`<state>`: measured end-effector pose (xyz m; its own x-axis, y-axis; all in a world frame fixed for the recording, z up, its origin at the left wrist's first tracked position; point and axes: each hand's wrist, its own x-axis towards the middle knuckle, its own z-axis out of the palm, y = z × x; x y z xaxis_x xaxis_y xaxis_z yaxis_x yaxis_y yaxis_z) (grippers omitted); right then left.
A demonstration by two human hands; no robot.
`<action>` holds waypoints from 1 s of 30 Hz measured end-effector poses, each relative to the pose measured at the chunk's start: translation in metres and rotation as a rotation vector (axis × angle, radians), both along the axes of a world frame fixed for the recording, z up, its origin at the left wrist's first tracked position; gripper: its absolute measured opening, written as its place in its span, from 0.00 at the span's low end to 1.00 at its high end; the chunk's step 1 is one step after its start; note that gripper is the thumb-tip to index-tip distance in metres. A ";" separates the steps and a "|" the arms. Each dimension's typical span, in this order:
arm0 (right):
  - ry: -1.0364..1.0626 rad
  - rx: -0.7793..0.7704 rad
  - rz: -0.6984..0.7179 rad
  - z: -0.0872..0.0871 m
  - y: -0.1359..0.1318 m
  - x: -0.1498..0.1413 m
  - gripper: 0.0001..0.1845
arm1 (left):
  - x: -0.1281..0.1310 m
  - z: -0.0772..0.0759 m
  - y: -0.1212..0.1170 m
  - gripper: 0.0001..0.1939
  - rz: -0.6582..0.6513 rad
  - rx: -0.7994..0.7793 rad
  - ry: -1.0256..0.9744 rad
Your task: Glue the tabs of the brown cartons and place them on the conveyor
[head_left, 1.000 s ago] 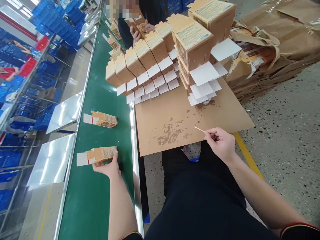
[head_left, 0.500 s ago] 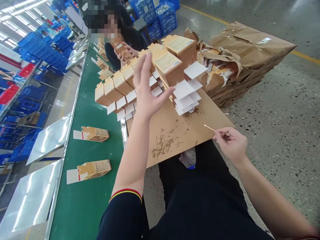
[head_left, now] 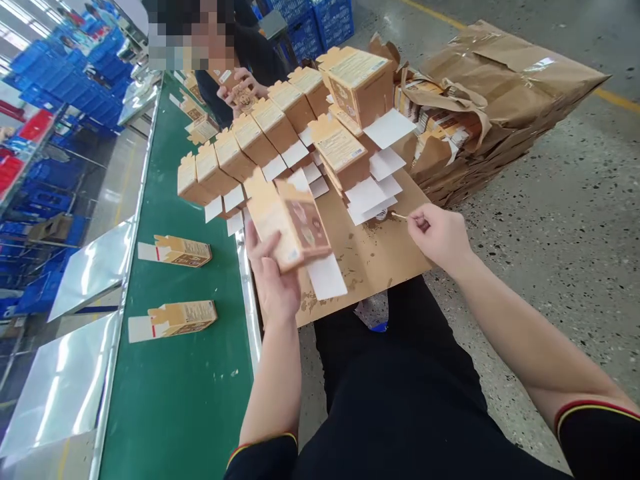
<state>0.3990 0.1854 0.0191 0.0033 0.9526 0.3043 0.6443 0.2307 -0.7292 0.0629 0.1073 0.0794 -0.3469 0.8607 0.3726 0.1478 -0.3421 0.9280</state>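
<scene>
My left hand (head_left: 277, 277) grips a brown cardboard box (head_left: 273, 223) that is tilted, its white flap (head_left: 327, 277) hanging out on the near right. Between the fingertips of my right hand (head_left: 440, 233) is a cotton swab (head_left: 399, 215), its tip near a small round container (head_left: 382, 215) partly hidden under white flaps. Stacked boxes (head_left: 343, 150) with white flaps stand just beyond both hands. A row of similar boxes (head_left: 240, 143) runs off to the far left. Dark stains mark the brown cardboard sheet (head_left: 373, 267) below.
Two small boxes (head_left: 183, 251) lie on the green conveyor belt (head_left: 185, 380) at left. A paper-wrapped pile (head_left: 510, 73) of flat cartons stands at the right. Across the table, a co-worker's hands (head_left: 245, 87) hold a box. Blue crates (head_left: 333, 23) stand behind.
My left hand has come back from the stacks with a box in its grip. My right hand has moved forward and left, bringing the swab to the small round container.
</scene>
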 end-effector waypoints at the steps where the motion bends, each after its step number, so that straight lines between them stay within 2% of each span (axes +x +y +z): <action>1: -0.049 -0.018 0.040 -0.001 0.014 -0.003 0.06 | -0.001 -0.013 -0.019 0.30 -0.010 -0.071 -0.114; 4: -0.162 -0.073 0.140 -0.007 0.048 -0.010 0.11 | -0.001 -0.046 -0.062 0.39 -0.033 -0.291 -0.420; 6: -0.196 -0.089 0.189 -0.012 0.065 -0.016 0.15 | -0.002 -0.059 -0.079 0.42 -0.043 -0.388 -0.546; 9: -0.216 -0.118 0.216 -0.013 0.079 -0.023 0.19 | -0.005 -0.067 -0.086 0.37 -0.056 -0.437 -0.618; 12: -0.215 -0.153 0.172 -0.004 0.074 -0.021 0.18 | -0.004 -0.072 -0.077 0.35 -0.054 -0.437 -0.596; 15: -0.152 -0.083 0.098 0.004 0.038 -0.011 0.10 | -0.003 -0.081 -0.061 0.35 -0.062 -0.445 -0.537; 17: -0.083 -0.047 0.081 0.003 -0.001 -0.011 0.05 | -0.002 -0.090 -0.051 0.37 -0.063 -0.446 -0.486; 18: -0.014 -0.043 0.091 0.001 -0.023 -0.015 0.06 | -0.002 -0.094 -0.047 0.38 -0.063 -0.440 -0.457; 21: 0.153 -0.084 0.204 -0.014 -0.083 -0.042 0.09 | -0.003 -0.105 -0.040 0.42 -0.058 -0.419 -0.383; 23: 0.195 -0.107 0.300 -0.026 -0.111 -0.064 0.09 | -0.005 -0.108 -0.039 0.44 -0.052 -0.417 -0.355; 26: 0.192 -0.071 0.414 -0.038 -0.130 -0.088 0.11 | -0.006 -0.108 -0.041 0.44 -0.063 -0.422 -0.319; 30: 0.120 -0.010 0.461 -0.047 -0.132 -0.094 0.14 | -0.007 -0.107 -0.043 0.44 -0.071 -0.437 -0.298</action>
<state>0.3047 0.0538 -0.0282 -0.3857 0.8659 0.3185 0.3874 0.4653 -0.7959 0.0557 0.0640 -0.0271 -0.3183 0.9387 -0.1322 -0.1532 0.0866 0.9844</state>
